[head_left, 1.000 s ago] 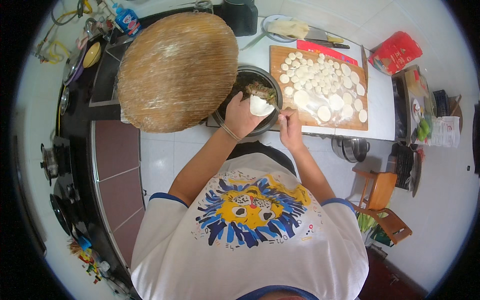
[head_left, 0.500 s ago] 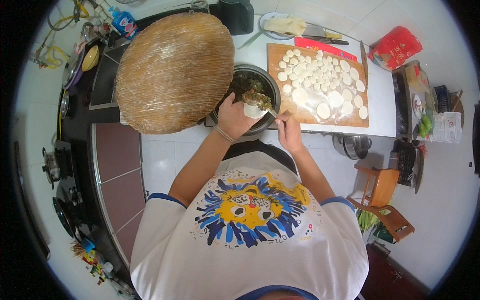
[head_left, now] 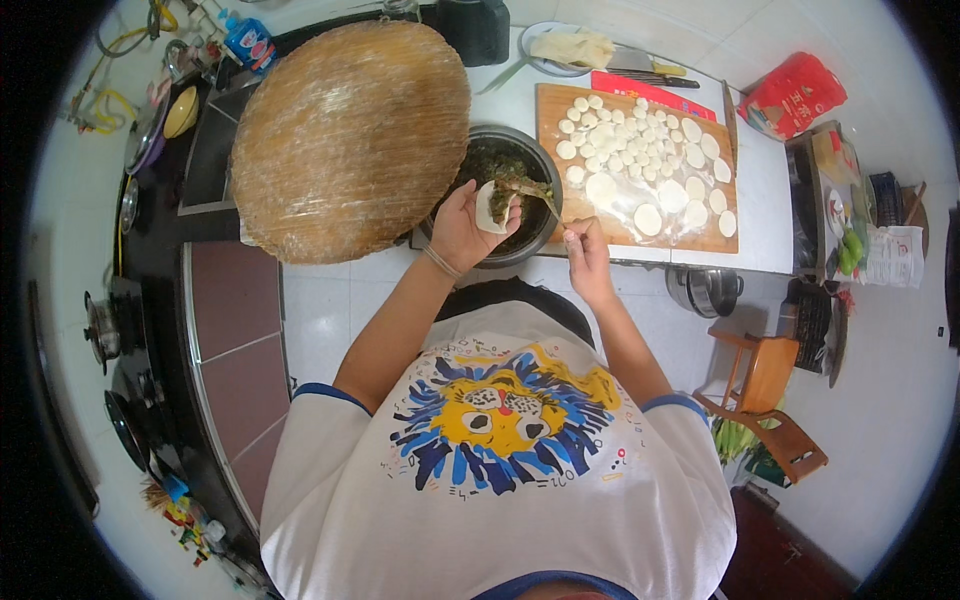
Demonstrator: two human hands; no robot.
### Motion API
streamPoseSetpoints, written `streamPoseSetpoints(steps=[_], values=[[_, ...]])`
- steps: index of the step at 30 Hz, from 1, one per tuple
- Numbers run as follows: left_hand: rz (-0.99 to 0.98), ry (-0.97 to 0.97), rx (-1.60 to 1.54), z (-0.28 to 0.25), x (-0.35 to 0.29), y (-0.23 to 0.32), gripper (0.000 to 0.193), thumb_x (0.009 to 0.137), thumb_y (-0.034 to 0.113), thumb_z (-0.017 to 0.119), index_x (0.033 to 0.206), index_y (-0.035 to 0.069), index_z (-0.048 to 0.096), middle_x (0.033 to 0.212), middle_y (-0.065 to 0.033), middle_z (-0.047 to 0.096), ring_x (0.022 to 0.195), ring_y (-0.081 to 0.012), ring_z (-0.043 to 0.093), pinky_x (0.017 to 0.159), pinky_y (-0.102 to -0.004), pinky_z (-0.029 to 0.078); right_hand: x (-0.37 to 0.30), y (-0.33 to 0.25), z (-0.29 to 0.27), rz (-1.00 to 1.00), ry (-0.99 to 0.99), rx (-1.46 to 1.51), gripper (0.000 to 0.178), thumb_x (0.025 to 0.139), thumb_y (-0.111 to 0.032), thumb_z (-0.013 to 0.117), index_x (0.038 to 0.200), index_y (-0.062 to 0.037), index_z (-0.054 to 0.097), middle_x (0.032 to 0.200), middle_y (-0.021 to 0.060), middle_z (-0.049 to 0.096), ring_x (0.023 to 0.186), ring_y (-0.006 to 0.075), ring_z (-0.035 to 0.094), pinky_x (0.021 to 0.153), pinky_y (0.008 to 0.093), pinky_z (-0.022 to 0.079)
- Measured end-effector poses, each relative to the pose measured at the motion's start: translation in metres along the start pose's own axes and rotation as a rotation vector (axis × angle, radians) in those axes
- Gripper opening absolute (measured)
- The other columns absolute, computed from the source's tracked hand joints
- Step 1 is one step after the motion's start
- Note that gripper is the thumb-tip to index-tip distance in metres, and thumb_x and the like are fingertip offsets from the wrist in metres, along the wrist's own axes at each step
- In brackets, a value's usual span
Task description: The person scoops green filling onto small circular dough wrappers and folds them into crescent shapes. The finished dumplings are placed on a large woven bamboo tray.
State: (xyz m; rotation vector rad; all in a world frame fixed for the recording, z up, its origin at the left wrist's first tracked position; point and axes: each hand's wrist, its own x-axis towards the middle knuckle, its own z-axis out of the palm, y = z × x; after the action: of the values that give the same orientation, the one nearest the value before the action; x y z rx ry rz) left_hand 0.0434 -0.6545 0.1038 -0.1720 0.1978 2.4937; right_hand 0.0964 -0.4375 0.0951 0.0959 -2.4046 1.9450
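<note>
My left hand (head_left: 455, 235) cups a round dough wrapper (head_left: 485, 212), which curves up around a lump of green and brown filling. Closed around the handle of a spoon (head_left: 555, 211), my right hand (head_left: 588, 250) holds its bowl end against the filling at the wrapper's right side. Directly beneath both is a dark metal bowl (head_left: 550, 170) with more chopped filling (head_left: 500, 158) inside. To the right, a floured wooden board (head_left: 625, 235) carries many small dough pieces (head_left: 610, 140) and several flat rolled wrappers (head_left: 648, 219).
A large round woven tray (head_left: 350, 140) under plastic film stands left of the bowl, overlapping its rim. Behind the board are a plate (head_left: 535, 62) and knives (head_left: 655, 78). A red bag (head_left: 795, 97) sits at the right; a wooden chair (head_left: 765, 375) stands below.
The wrapper in my left hand has tilted and folded up around the filling. The spoon has lowered some filling into it, and my right hand has shifted slightly right.
</note>
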Motion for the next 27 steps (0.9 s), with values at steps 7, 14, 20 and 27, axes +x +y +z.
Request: streamPoseSetpoints(steps=[7,14,20,27], values=[[0.043,0.243,0.208,0.006,-0.002,0.003,0.043,0.097,0.030,0.030,0.119,-0.005,0.045,0.113,-0.0207,0.055,0.102,-0.0281,0.057,0.092,-0.0413,0.046,0.004,-0.011,-0.006,-0.026,0.067,0.093,0.009,0.092,-0.010,0.049,0.091,-0.0016,0.045,0.079,0.0048,0.048,0.072,0.0112,0.044,0.069,0.0250,0.040],[0.110,0.295,0.254,-0.002,0.007,0.000,0.038,0.098,0.021,0.028,0.124,-0.006,0.037,0.123,-0.0201,0.049,0.114,-0.0294,0.049,0.099,-0.0414,0.041,-0.001,-0.022,-0.001,-0.072,-0.009,-0.061,0.008,0.091,-0.009,0.049,0.090,-0.0010,0.048,0.075,0.0078,0.050,0.065,0.0144,0.047,0.064,0.0275,0.041],[0.003,0.232,0.131,0.022,0.005,-0.001,0.037,0.099,0.021,0.024,0.120,-0.004,0.041,0.119,-0.0186,0.050,0.111,-0.0289,0.051,0.097,-0.0435,0.042,-0.003,-0.014,0.000,-0.164,-0.060,-0.226,0.005,0.088,-0.006,0.052,0.089,-0.0007,0.050,0.074,0.0136,0.053,0.065,0.0258,0.053,0.062,0.0322,0.043],[-0.074,0.334,0.103,0.014,0.004,0.002,0.035,0.098,0.026,0.027,0.114,0.001,0.045,0.110,-0.0142,0.054,0.101,-0.0253,0.053,0.084,-0.0376,0.045,-0.003,-0.016,-0.010,-0.267,-0.123,-0.293,0.003,0.085,-0.004,0.054,0.086,-0.0010,0.052,0.074,0.0154,0.053,0.066,0.0310,0.055,0.061,0.0353,0.044]])
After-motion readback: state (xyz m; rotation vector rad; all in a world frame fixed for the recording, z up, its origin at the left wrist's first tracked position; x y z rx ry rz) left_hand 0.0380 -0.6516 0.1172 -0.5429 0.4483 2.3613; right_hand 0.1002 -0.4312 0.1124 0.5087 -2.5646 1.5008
